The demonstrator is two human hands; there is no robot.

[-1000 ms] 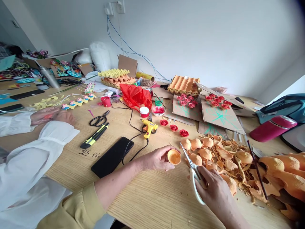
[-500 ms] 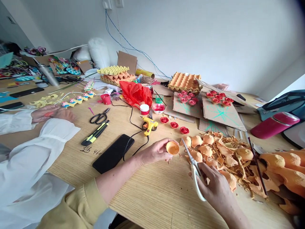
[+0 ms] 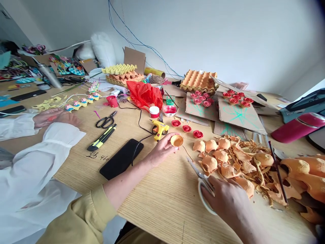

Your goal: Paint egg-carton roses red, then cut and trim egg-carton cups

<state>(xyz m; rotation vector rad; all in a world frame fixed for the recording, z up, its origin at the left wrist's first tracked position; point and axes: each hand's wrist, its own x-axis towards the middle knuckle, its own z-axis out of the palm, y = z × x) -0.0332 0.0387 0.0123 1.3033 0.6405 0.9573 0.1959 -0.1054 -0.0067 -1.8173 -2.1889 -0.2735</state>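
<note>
My left hand (image 3: 164,148) pinches a small orange egg-carton cup (image 3: 177,141), its hollow side turned up toward me. A thin orange strip (image 3: 188,153) hangs off to the right of the cup. In my right hand (image 3: 225,196) are white-handled scissors (image 3: 200,174), held low over the table with the blades pointing up and left, apart from the cup. Several cut orange carton cups (image 3: 209,164) lie just beyond the scissors, beside a heap of orange scraps (image 3: 245,159). Three red paper roses (image 3: 187,128) stand in a row behind my left hand.
A yellow glue gun (image 3: 160,129), a black phone (image 3: 122,159), a box cutter (image 3: 102,138) and black scissors (image 3: 106,120) lie left of centre. A co-worker's hands (image 3: 56,117) are at far left. Cardboard with roses (image 3: 238,113) and a red bottle (image 3: 297,128) stand right.
My left hand has moved slightly up and left with the cup. The scissors have dropped lower and away from it, and the thin strip now stretches out from the cup.
</note>
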